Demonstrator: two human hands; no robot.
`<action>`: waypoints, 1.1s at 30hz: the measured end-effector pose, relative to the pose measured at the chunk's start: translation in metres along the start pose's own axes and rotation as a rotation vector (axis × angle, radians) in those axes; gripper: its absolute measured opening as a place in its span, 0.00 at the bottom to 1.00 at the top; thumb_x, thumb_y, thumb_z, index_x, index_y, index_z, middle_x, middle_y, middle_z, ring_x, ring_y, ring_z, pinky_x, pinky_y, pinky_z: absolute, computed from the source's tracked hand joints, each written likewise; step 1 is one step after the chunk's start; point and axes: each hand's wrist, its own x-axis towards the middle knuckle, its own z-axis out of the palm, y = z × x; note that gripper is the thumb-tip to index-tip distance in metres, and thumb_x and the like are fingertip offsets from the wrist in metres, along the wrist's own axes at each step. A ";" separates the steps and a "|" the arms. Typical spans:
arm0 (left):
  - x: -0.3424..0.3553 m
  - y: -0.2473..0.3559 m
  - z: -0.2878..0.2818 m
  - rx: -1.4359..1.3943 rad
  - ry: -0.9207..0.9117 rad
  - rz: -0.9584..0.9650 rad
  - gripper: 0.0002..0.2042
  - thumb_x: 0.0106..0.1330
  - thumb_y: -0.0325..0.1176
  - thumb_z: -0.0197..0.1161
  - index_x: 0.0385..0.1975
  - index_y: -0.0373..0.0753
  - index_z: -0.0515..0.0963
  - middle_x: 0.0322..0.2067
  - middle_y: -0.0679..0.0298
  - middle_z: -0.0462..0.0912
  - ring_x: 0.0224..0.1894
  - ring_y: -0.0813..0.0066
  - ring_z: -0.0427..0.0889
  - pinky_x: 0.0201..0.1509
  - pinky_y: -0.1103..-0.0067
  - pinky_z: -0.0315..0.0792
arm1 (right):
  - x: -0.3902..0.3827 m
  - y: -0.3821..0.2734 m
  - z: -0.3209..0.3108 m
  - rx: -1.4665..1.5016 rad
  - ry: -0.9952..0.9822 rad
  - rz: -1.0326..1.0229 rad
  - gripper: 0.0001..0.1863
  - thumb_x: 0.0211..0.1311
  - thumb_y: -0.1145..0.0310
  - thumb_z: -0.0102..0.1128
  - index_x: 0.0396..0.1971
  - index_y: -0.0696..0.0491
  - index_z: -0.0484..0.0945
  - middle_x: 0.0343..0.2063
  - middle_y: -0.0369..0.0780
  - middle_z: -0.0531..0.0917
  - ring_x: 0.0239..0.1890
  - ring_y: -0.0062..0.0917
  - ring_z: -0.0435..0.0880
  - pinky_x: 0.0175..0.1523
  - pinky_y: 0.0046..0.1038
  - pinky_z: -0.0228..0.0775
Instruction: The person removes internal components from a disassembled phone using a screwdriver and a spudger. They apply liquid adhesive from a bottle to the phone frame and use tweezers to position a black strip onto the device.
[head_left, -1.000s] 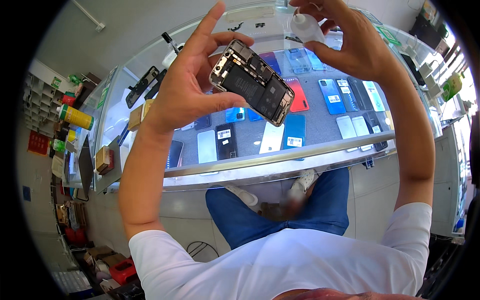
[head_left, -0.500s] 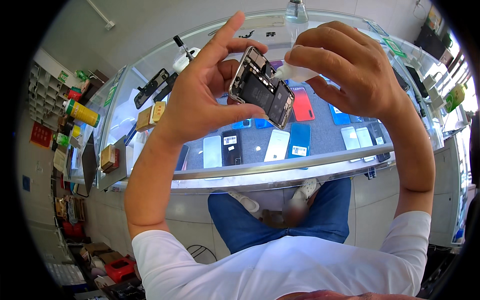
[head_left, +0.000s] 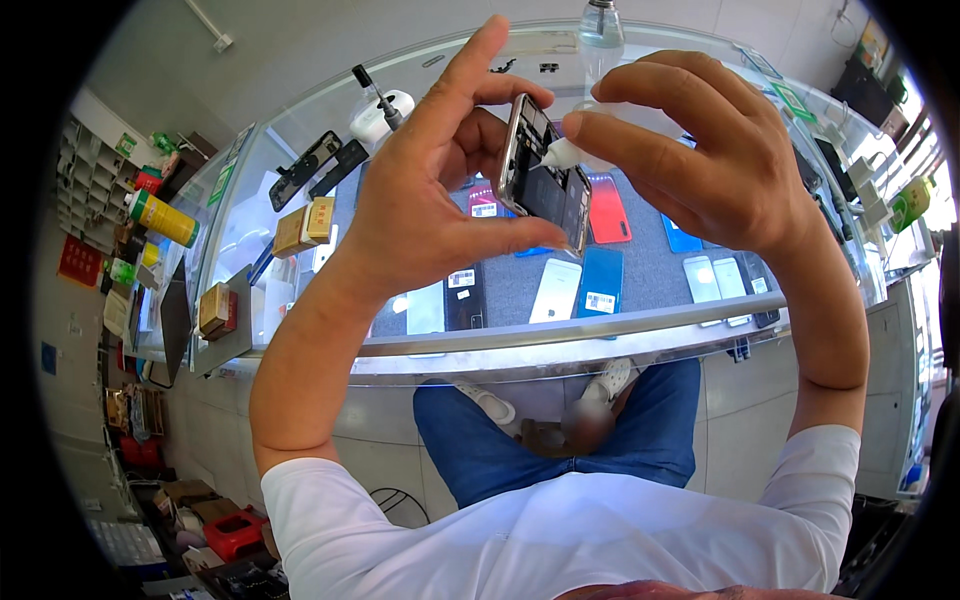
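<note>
Raised above the counter, my left hand [head_left: 425,205] grips an opened phone [head_left: 542,188] by its edges, thumb along the near side and fingers at the far side. The phone is tilted steeply, so its dark battery and inner parts show only at a slant. My right hand [head_left: 710,150] is closed round a small white squeeze bottle [head_left: 564,155] with a pointed nozzle. The nozzle tip is over the phone's inside; whether it touches cannot be made out. Most of the bottle is hidden or washed out by glare.
Under the glass counter [head_left: 620,327] lie several phones, among them a red one [head_left: 608,208] and a blue one [head_left: 601,275]. A clear liquid bottle [head_left: 601,45] stands at the far edge. To the left are dark phone parts [head_left: 305,170], small boxes [head_left: 304,228] and a white container [head_left: 384,118].
My left hand has shifted a little right and turned the phone more edge-on. My right hand has moved slightly, with the nozzle still over the phone.
</note>
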 end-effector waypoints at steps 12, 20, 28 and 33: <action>0.001 -0.001 0.002 0.050 -0.002 0.023 0.64 0.45 0.26 0.88 0.81 0.34 0.47 0.63 0.52 0.77 0.63 0.68 0.79 0.71 0.72 0.69 | 0.009 -0.007 -0.002 -0.128 0.077 -0.072 0.26 0.47 0.65 0.77 0.51 0.42 0.89 0.48 0.43 0.87 0.48 0.36 0.89 0.53 0.37 0.85; 0.000 -0.002 0.007 0.049 0.014 0.050 0.63 0.47 0.24 0.87 0.81 0.33 0.46 0.65 0.53 0.76 0.65 0.66 0.78 0.72 0.71 0.70 | 0.018 -0.009 -0.008 -0.183 0.100 -0.148 0.24 0.46 0.62 0.77 0.47 0.48 0.89 0.50 0.42 0.88 0.52 0.38 0.88 0.59 0.40 0.84; 0.000 -0.001 0.008 0.051 -0.001 0.040 0.62 0.49 0.24 0.86 0.81 0.33 0.44 0.65 0.53 0.75 0.65 0.66 0.79 0.71 0.71 0.72 | 0.024 -0.005 0.012 -0.058 0.434 -0.146 0.13 0.55 0.69 0.75 0.41 0.50 0.88 0.43 0.37 0.89 0.49 0.29 0.87 0.49 0.31 0.86; 0.000 0.000 0.013 0.006 0.025 0.038 0.62 0.50 0.24 0.86 0.81 0.33 0.44 0.65 0.53 0.75 0.64 0.67 0.79 0.71 0.71 0.72 | 0.029 -0.009 0.007 -0.067 0.453 -0.122 0.14 0.54 0.69 0.75 0.42 0.50 0.88 0.42 0.36 0.89 0.49 0.29 0.87 0.50 0.30 0.87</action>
